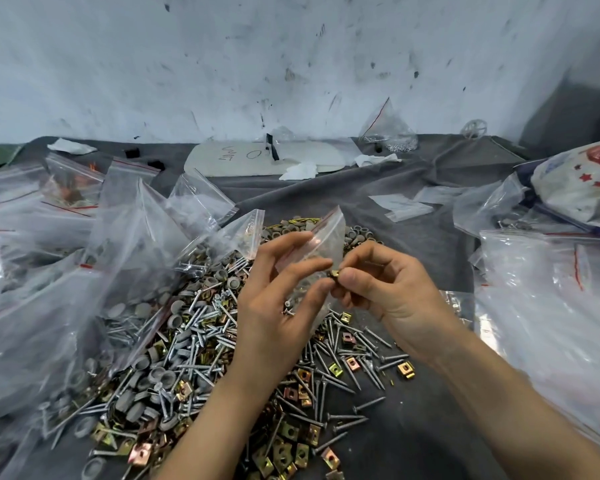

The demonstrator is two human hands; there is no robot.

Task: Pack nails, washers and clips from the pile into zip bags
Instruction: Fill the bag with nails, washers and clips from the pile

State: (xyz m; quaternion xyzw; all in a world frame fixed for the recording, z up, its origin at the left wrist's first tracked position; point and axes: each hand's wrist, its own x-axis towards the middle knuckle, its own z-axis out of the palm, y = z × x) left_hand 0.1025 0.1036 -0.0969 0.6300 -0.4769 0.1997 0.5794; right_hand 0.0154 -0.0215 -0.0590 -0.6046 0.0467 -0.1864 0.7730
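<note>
A big pile (201, 348) of silver nails, grey round washers and brass-coloured square clips covers the grey cloth in front of me. My left hand (274, 299) holds a small clear zip bag (321, 244) above the pile, thumb and fingers around its lower part. Nails show inside the bag near my palm. My right hand (381, 289) pinches a brass clip (334, 274) between thumb and fingers, right at the bag's side.
Filled zip bags (94, 258) with red seal lines are heaped on the left. More bags (548, 306) lie at the right, with a printed sack (579, 188) behind them. A white board (243, 161), tissues and another bag (388, 129) sit by the stained wall.
</note>
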